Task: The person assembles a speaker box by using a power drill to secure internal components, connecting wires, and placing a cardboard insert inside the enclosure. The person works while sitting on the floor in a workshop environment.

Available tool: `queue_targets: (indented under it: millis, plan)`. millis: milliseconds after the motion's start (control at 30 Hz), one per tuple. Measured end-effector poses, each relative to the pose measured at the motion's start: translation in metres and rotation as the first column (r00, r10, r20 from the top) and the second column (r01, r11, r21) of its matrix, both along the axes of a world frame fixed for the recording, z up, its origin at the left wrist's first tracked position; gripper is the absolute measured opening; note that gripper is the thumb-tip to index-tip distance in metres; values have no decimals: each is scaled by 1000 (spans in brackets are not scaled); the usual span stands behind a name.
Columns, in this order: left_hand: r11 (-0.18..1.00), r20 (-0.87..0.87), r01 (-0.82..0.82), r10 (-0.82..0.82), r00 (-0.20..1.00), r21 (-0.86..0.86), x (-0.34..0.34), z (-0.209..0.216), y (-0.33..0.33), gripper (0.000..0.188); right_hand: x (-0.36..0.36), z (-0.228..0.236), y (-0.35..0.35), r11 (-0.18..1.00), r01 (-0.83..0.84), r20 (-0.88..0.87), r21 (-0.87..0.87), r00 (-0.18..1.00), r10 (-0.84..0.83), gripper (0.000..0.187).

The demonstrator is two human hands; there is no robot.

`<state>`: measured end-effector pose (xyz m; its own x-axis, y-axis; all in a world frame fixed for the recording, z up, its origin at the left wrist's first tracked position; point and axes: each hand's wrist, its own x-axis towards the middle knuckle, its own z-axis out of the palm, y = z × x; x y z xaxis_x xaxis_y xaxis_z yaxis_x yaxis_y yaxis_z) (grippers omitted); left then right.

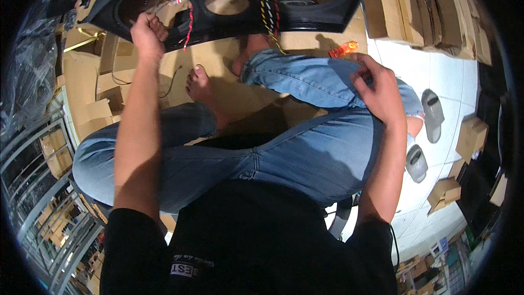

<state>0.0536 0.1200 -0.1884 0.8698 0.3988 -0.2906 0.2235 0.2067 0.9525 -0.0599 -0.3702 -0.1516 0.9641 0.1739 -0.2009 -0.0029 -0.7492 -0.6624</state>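
A black panel (240, 13) with several round cutouts, like a speaker enclosure, stands ahead of me. My left hand (148, 35) is closed in a fist at the lower rim of its left large opening. A pale strand and a red-and-white twisted wire (190, 24) lie beside that fist; what the fingers grip is hidden. From the panel's middle hangs a bundle of yellow-black, white-black and red twisted wires (266, 8). My right hand (379, 84) hovers or rests over my right knee, thumb and fingers apart. A flat blue-grey patch shows under its fingertips, sheet or shadow, I cannot tell.
Cardboard (180, 57) covers the floor under my bare feet. A crumpled orange wrapper (344, 49) lies beyond my right knee. Folded cartons (420, 8) stand at the far right; grey slippers (432, 116) rest on white tiles. Metal racks (46, 196) and clear plastic sheeting (27, 65) occupy the left.
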Motion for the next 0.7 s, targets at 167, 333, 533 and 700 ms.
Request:
queue_targets:
  millis: [167,333,533,700]
  plan:
    - [978,220,-74,117,968,-195,-45,31,-38,31,-2,11,7,999,13,-17,50,1000,-13,37]
    - [978,283,193,-208,936,79,-104,93,-85,31,-10,47,40,985,-51,144,162,989,27,32]
    - [928,375,254,-345,860,272,-133,124,-105,23,-8,92,134,830,-269,392,489,918,66,26]
    - [933,337,297,-352,873,205,-137,136,-111,25,9,102,203,580,20,47,814,994,-99,18]
